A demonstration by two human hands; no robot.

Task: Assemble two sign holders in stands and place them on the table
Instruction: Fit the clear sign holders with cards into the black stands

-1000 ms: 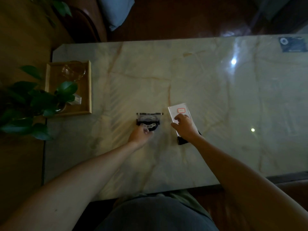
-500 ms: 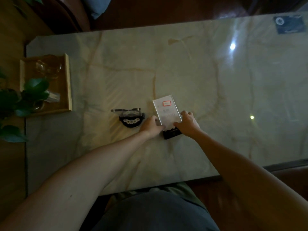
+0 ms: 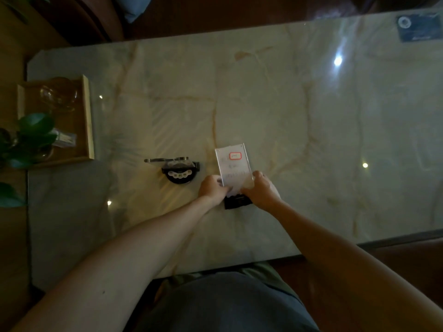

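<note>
Sign holder (image 3: 233,164) — between both gripping hands

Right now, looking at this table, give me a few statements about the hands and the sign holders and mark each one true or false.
1. Both hands grip the lower end of the clear sign holder. True: the left hand and right hand hold it from either side.
2. A black stand lies under the hands. True.
3. The other sign holder sits to the right of the hands. False: it sits to their left, apart from them.
4. The wooden tray is at the table's right end. False: it is at the left end, by the plant.
5. The held sign holder carries a red-outlined label. True.
</note>
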